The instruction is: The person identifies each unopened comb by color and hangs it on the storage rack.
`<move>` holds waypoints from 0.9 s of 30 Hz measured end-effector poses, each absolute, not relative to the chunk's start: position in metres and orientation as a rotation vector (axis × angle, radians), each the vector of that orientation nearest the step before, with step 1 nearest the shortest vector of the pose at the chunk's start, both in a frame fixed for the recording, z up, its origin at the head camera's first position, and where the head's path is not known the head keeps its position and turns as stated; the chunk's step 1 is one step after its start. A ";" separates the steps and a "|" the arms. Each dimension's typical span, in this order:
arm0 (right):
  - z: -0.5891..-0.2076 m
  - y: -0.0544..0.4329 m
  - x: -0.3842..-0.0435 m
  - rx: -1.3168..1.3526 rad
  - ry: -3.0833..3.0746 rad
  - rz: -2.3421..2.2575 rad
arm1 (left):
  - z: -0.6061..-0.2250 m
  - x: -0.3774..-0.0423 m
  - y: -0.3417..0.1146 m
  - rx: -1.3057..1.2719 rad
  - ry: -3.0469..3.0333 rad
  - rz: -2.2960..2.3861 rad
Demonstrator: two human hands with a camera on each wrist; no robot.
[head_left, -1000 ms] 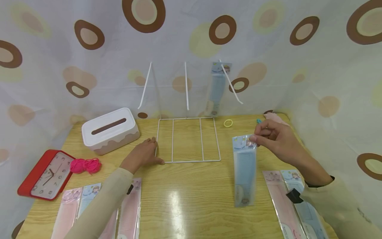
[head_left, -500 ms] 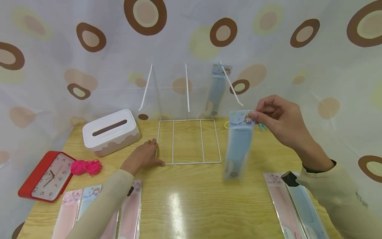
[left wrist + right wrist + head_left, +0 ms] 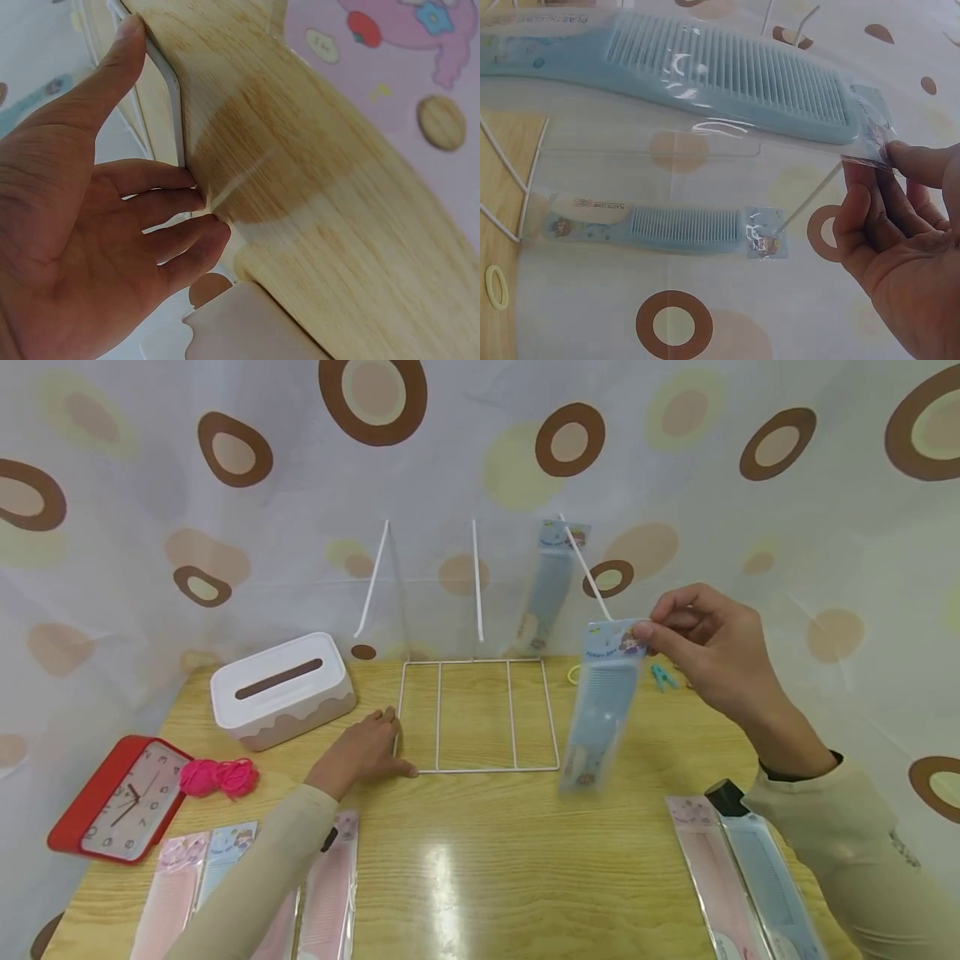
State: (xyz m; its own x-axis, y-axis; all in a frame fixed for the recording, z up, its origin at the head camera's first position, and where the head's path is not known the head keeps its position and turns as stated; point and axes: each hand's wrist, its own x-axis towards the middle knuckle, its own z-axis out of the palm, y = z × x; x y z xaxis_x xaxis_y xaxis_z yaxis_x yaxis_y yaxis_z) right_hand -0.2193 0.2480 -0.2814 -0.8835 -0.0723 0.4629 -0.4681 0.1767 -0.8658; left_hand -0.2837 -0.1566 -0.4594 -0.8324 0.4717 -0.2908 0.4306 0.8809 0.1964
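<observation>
One red-cased clock [image 3: 120, 799] at far left of the bench [image 3: 450, 852], dial tilted upward. At the near left edge, a row of packaged pink and blue combs [image 3: 328, 893], partly covered by the left sleeve [image 3: 255, 877]. Against the clock's right side, a bright pink yarn bundle [image 3: 217, 777]. Farther back, a white tissue box [image 3: 283, 689] with scalloped trim, slot uppermost.

Next, left hand [image 3: 360, 752] at the near left corner of a white wire rack [image 3: 487, 770]: fingers loosely extended, thumb spread well away from the rest, thumb tip on the wire. Rack base flat on the bench, three prongs raised above. On the right prong [image 3: 587, 570], one hanging comb [image 3: 551, 585], blue, in clear packaging, suspended by its printed header.

Partly hidden on the bench, a yellow ring [image 3: 571, 675]. In front of it, held in the air, a packaged blue comb [image 3: 602, 702], header uppermost beside the right prong's tip, lower end swung leftward. Contact between header and tip: cannot tell.

Right hand [image 3: 712, 652]: thumb and index finger pinched on the header's right side, remaining fingers curled behind. Below, a turquoise clip [image 3: 662, 677]. At near right, a pink comb pack [image 3: 712, 877] beside a blue comb pack [image 3: 767, 877].
</observation>
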 end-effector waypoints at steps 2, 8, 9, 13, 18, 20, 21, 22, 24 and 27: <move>-0.282 0.248 -0.220 0.514 -2.135 1.759 | -0.459 -0.284 -0.156 0.666 2.717 0.176; -0.285 0.249 -0.226 0.538 -2.130 1.738 | -0.460 -0.285 -0.155 0.657 2.713 0.169; -0.286 0.250 -0.228 0.538 -2.142 1.731 | -0.461 -0.285 -0.155 0.657 2.712 0.168; -0.290 0.250 -0.239 0.504 -2.252 1.602 | -0.462 -0.285 -0.155 0.654 2.712 0.171; -0.291 0.249 -0.259 0.409 -2.343 1.478 | -0.463 -0.286 -0.155 0.652 2.711 0.173; -0.292 0.247 -0.270 0.377 -2.353 1.474 | -0.463 -0.286 -0.156 0.648 2.712 0.175; -0.292 0.247 -0.276 0.359 -2.355 1.483 | -0.463 -0.286 -0.156 0.648 2.714 0.175; -0.292 0.246 -0.282 0.343 -2.357 1.486 | -0.463 -0.286 -0.156 0.649 2.715 0.173; -0.293 0.244 -0.294 0.315 -2.352 1.503 | -0.463 -0.286 -0.157 0.653 2.715 0.171; -0.294 0.241 -0.313 0.294 -2.326 1.564 | -0.462 -0.285 -0.157 0.665 2.713 0.174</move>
State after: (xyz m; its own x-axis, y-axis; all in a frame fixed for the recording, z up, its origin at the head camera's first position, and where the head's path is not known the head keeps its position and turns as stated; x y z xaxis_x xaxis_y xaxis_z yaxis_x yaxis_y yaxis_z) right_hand -0.3126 0.2410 -0.2941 -0.9270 0.0085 0.3750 -0.3441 0.3787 -0.8592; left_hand -0.2855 -0.1570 -0.4623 -0.8320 0.4684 -0.2972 0.4266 0.8827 0.1971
